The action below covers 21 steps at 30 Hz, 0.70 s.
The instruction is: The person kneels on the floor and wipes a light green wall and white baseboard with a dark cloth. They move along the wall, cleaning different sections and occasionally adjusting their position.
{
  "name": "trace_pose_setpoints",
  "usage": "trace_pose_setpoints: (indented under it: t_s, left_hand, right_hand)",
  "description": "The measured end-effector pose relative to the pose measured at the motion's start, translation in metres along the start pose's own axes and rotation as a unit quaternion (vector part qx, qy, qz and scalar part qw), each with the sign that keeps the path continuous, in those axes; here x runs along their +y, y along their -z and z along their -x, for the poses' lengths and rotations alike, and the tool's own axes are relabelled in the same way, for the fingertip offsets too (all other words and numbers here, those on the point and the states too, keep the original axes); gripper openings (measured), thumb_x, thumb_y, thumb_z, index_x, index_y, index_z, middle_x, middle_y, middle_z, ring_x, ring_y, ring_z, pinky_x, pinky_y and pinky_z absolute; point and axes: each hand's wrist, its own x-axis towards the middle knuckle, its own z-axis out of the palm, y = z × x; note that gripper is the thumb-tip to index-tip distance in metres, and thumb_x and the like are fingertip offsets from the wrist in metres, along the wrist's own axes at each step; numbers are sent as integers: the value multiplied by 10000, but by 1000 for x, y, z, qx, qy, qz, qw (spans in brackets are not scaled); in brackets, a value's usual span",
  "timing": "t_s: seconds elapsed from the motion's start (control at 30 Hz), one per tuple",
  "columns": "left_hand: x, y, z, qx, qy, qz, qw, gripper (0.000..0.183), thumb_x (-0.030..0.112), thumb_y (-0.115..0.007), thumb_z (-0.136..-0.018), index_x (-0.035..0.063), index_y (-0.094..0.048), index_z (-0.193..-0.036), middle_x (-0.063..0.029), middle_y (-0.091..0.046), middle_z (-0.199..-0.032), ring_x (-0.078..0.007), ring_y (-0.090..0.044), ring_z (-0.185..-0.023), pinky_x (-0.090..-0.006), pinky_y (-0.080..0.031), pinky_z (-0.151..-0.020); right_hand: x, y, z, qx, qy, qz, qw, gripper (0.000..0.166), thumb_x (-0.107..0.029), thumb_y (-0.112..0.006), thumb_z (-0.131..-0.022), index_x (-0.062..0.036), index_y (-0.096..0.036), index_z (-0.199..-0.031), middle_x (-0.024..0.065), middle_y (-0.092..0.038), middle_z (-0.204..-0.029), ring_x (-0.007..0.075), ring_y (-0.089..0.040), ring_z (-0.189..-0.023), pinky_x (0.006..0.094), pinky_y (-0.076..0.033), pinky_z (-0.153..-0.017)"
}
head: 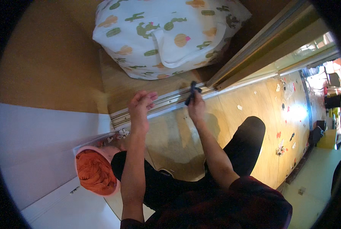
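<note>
My right hand [196, 110] grips a small black object [191, 93], too blurred to name exactly, over the metal sliding-door track [170, 101]. To its left, my left hand [141, 107] hovers by the same track, fingers half curled and apart, with nothing visible in them. The track runs along the front edge of a wooden cabinet floor [121, 91]. Inside the cabinet rests a large white fabric storage bag [147, 54] printed with cacti. Its white strap handle [161, 47] hangs down the front.
Left of my knees stands a pink bucket [78, 171] holding orange cloth [96, 174]. White scraps [123, 133] lie by the track's left end. Cabinet door edges [256, 45] rise at right. Red and white litter dots the wood floor [244, 97]. A chair [333, 78] stands far right.
</note>
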Motion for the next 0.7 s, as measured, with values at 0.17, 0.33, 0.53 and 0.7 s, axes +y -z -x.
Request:
trace_pose_setpoints:
  t_s: [0.17,0.33,0.53,0.7]
  left_hand:
    - [-28,-20,0,-85,27,-143,986,222,110,-577,-961,-1,-578,-1154,-104,-717,-1046,-168,-678,-961,-280,-490,-752]
    - [-34,-33,7,-112,12,-180,977,249,102,-557,-970,-42,-567,-1172,-110,-716,-1038,-160,-678,-928,-259,-492,-734]
    - [-50,-15,8,-130,-8,-189,973,247,71,-575,-951,-66,-576,-1157,-119,-713,-1022,-162,-673,-924,-272,-513,-812]
    - [-54,-5,14,-131,-15,-241,961,247,118,-567,-965,-12,-569,-1175,-94,-711,-1068,-161,-670,-952,-287,-496,-788]
  right_hand:
    - [29,-53,29,-157,224,179,945,570,-323,-542,-925,-66,-462,-1427,202,-330,-1545,392,-276,-1438,559,-165,-1169]
    - [87,-20,-14,-63,135,285,947,708,-501,-487,-953,-15,-397,-1459,202,-290,-1565,376,-223,-1462,543,-131,-1186]
    - [77,-12,-50,-101,4,338,936,698,-454,-445,-972,56,-374,-1443,254,-297,-1544,413,-225,-1452,531,-133,-1187]
    - [35,-58,-23,-125,6,341,932,667,-424,-470,-950,77,-448,-1390,291,-326,-1509,459,-237,-1430,550,-147,-1177]
